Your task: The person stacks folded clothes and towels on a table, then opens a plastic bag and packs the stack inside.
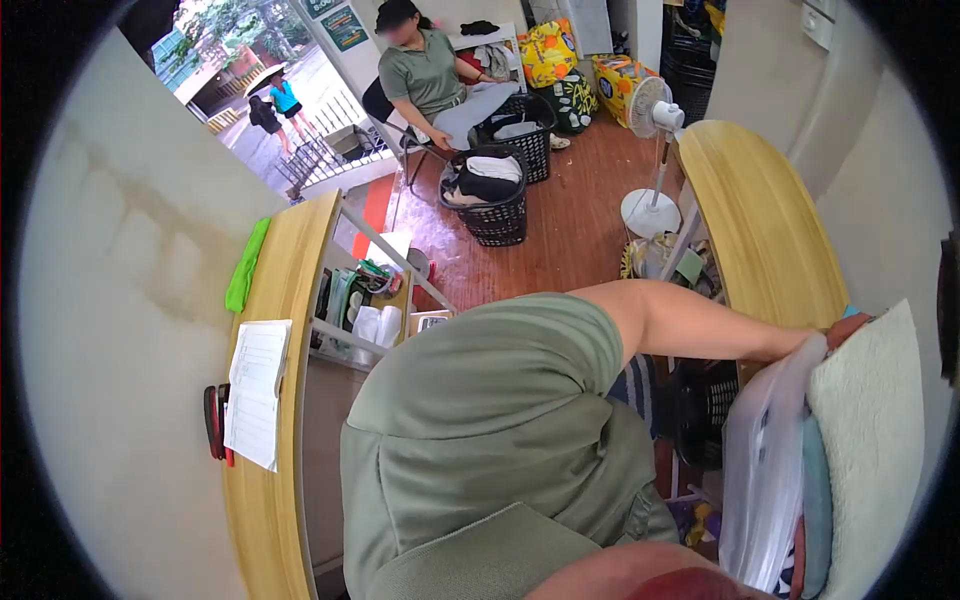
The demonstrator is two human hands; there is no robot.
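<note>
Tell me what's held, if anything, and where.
The left hand seems to hold the upper edge of the clear plastic bag, though fingers are hidden; right hand unseen.

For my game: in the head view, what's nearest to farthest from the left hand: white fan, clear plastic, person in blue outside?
1. Clear plastic: right at the left hand.
2. White fan: by the counter's far end.
3. Person in blue: outside, top left.

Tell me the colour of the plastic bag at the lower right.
The plastic bag looks clear, with a whitish sheen; it shows best in the head view.
</note>
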